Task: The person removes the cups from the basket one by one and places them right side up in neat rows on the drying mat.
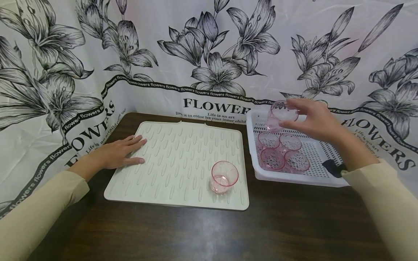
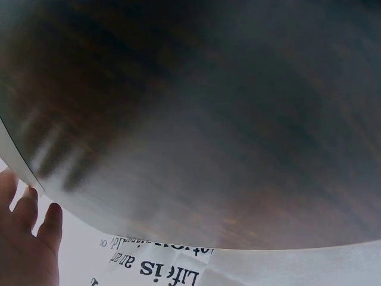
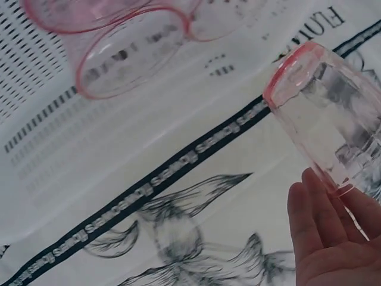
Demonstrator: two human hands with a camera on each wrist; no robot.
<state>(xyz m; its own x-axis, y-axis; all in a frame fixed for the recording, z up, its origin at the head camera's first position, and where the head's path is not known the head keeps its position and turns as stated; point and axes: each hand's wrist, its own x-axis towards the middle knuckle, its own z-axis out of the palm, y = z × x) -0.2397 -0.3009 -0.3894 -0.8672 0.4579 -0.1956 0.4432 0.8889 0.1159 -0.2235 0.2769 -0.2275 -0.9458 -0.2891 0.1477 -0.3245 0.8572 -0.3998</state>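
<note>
A clear pink-rimmed glass (image 1: 277,117) is held by my right hand (image 1: 311,117) above the back left of the white basket (image 1: 294,176). In the right wrist view the fingers (image 3: 306,217) grip this glass (image 3: 333,119) near one end. My left hand (image 1: 122,152) lies with fingers extended on the left edge of the cream draining mat (image 1: 176,170). Another pink-rimmed glass (image 1: 223,177) stands upright near the mat's right front corner. Several more pink glasses (image 1: 280,150) sit grouped in the left half of the basket.
A dark wooden table (image 1: 209,232) carries the mat and basket side by side. Behind them hangs a white flower-printed cloth (image 1: 209,72), which also runs along the left. A black item (image 1: 334,168) shows at the basket's right front, near my right forearm.
</note>
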